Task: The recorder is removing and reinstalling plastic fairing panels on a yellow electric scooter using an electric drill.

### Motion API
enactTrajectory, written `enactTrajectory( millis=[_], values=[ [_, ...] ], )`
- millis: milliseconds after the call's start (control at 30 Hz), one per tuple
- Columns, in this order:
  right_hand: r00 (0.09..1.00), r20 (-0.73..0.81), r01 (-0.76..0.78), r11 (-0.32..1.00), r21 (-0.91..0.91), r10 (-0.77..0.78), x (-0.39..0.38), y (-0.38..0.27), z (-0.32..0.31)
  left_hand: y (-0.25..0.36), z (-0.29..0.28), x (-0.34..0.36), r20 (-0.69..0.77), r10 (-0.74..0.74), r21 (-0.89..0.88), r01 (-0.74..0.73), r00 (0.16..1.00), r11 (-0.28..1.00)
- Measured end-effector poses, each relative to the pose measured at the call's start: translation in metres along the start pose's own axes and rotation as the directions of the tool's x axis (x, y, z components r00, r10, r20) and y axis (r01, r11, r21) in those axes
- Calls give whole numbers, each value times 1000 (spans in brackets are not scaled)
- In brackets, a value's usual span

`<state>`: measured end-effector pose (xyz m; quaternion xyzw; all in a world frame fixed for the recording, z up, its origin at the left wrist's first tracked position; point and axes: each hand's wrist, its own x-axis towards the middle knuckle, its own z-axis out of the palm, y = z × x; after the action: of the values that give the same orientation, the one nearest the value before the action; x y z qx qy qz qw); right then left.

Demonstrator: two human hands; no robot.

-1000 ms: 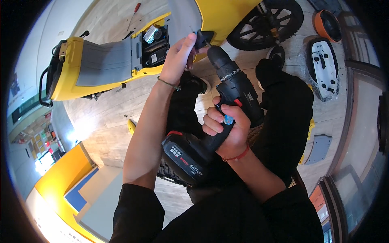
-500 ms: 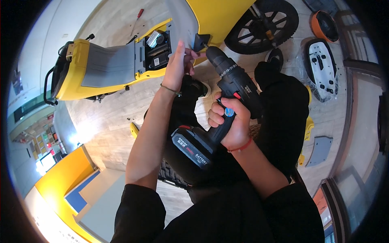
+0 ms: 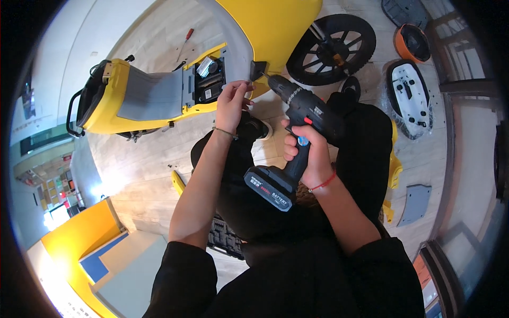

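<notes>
My right hand (image 3: 316, 159) is wrapped round the handle of a black cordless drill (image 3: 313, 112). The drill tilts up and left, its bit end close to a small black part (image 3: 258, 70) low on the yellow scooter (image 3: 281, 26); whether they touch I cannot tell. Beside that part, to the left, my left hand (image 3: 232, 103) has its fingers curled and pinched. Whatever is between those fingertips is too small to make out. Behind this hand, an uncovered compartment (image 3: 210, 79) in the scooter's body shows dark parts and a silvery item.
The scooter's spoked front wheel (image 3: 339, 50) stands beyond the drill. A red-handled screwdriver (image 3: 189, 34) lies on the floor at the far left. To the right lie an orange bowl-shaped item (image 3: 413, 45), a plastic-wrapped white-and-black part (image 3: 408, 98) and a grey panel (image 3: 415, 205). A black tool case (image 3: 225, 238) sits below.
My left hand has drawn back from the scooter's panel, its raised fingers now curled into a pinch. The drill, still in my right hand, sits slightly further right in view. The whole view has shifted.
</notes>
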<state>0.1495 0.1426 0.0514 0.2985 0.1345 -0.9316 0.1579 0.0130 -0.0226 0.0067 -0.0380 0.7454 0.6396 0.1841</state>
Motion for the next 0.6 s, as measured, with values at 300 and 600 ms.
enactTrajectory(
  millis=[300, 600],
  values=[
    [978, -189, -82, 996, 24, 85, -60, 31, -48, -14, 15, 1, -129, 144, 27, -142, 981, 990],
    [944, -318, -107, 993, -49, 87, -73, 36, -57, -11, 19, 11, -117, -177, -469, 103, 977, 877]
  ],
)
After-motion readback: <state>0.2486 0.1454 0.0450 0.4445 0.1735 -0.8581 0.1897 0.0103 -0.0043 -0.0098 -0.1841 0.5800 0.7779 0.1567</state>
